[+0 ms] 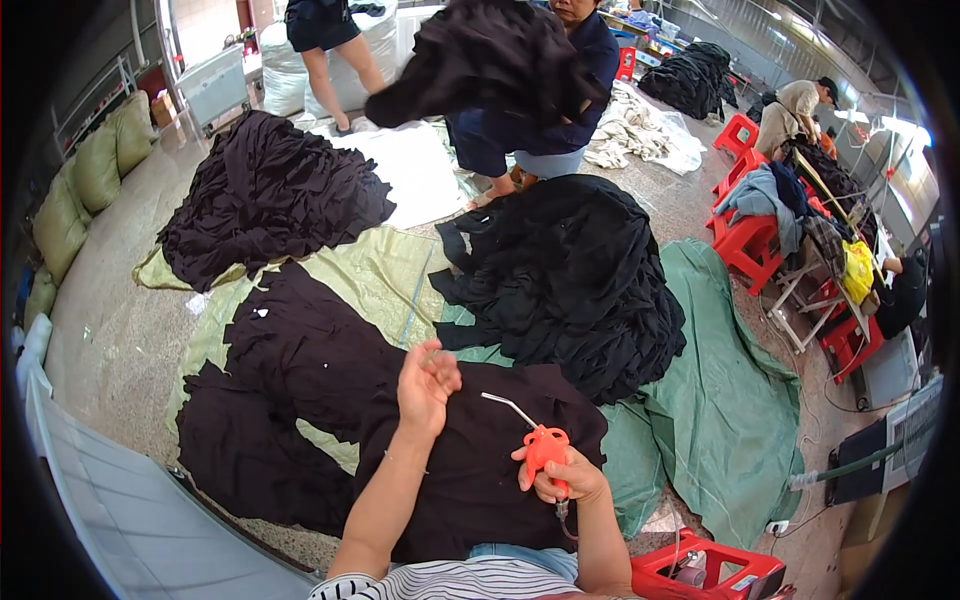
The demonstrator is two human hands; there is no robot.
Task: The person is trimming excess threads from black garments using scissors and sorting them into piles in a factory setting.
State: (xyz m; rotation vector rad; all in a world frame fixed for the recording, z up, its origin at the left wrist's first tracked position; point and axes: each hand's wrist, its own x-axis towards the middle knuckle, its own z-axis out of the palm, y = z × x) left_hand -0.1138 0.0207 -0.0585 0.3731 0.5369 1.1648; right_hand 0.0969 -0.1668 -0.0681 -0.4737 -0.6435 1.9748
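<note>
My right hand is wrapped round a red air blow gun with a thin bent metal nozzle that angles up and to the left. A hose runs from the bottom of its handle toward my lap. To the left, my left hand is raised over the dark cloth, its fingers loosely curled and apart, with nothing plainly in it. Dark brown fabric covers my lap and spreads left onto more dark cloth pieces. Small white bits lie on that cloth.
A black fabric heap stands ahead on a green sheet; a dark heap lies far left. A co-worker ahead lifts a dark cloth bundle. A red stool is at lower right, a grey panel at lower left.
</note>
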